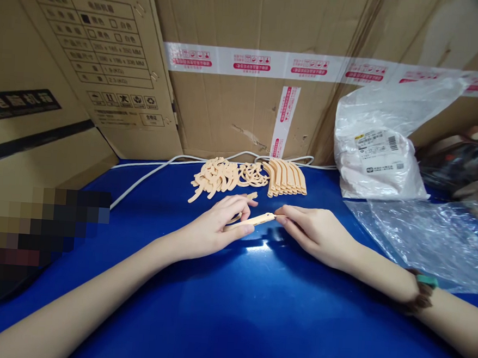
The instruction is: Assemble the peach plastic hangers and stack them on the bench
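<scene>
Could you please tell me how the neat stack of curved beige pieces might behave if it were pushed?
The stack of curved beige pieces would probably spread apart, as no band shows around it. The pieces seem fairly stiff, all keeping much the same curve. Rolling looks unlikely, since they lie nested side by side.

Looks like a workshop corner here, big cardboard cartons [227, 107] walling in a blue tabletop [229, 314] heaped with beige parts [287, 178]!
</scene>
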The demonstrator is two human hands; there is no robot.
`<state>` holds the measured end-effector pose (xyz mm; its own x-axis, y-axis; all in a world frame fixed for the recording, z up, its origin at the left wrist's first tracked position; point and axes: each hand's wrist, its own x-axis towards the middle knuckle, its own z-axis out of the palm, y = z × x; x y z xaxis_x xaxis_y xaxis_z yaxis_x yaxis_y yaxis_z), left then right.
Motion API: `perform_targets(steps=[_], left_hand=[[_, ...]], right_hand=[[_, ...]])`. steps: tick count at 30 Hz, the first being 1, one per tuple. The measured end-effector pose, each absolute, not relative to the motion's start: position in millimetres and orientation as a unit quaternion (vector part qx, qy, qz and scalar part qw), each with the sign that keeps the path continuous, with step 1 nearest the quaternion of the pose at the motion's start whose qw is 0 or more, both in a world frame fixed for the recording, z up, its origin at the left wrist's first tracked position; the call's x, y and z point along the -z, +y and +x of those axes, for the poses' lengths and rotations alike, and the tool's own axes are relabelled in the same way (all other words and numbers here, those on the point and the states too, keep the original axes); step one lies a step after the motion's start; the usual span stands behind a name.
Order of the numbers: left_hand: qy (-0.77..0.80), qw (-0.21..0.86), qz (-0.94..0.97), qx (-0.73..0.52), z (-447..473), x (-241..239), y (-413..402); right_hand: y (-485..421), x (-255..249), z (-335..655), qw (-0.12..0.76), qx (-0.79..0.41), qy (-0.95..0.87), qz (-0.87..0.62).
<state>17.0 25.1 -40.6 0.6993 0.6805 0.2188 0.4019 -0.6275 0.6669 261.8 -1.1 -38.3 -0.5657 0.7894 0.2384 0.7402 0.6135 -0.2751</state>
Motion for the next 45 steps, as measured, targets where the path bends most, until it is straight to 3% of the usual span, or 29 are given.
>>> perform_targets(steps=[28, 45], left_hand=[[0.317, 0.271, 0.884, -0.21, 19.2, 42.7, 25.1], [0.305, 0.227, 0.905, -0.188, 23.9, 43.1, 20.6]], right_hand=[[0.0, 41.8, 255.3, 0.235, -0.234, -0.834, -0.44], [-4.6, 35.3, 255.5, 0.165, -0.072, -0.855, -0.486]])
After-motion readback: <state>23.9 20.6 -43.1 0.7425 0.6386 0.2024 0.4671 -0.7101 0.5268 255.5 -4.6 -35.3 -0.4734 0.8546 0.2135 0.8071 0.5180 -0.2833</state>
